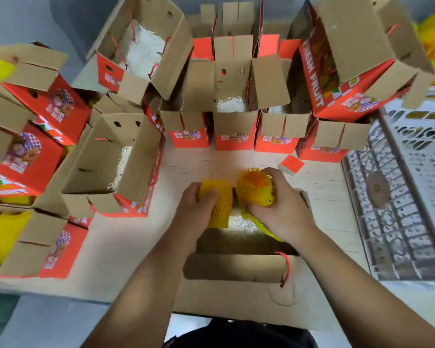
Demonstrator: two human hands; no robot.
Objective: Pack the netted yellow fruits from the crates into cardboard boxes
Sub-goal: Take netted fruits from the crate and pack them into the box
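Note:
Over the open cardboard box [236, 270] right in front of me, each hand holds a yellow netted fruit. My left hand [194, 212] grips one netted fruit [217, 199] around its side. My right hand [284, 209] grips a second netted fruit [255, 189], whose orange top shows through the net's open end. The two fruits almost touch. A third yellow netted fruit [261, 227] lies lower in the box under my right hand, partly hidden. White shredded padding [239, 223] lines the box bottom.
Several open red-and-brown cardboard boxes [116, 162] crowd the table at the left and back, some with white padding inside. A white plastic crate [399, 197] stands at the right. Yellow fruits [0, 237] fill a box at the left edge. A small red card [291, 164] lies on the table.

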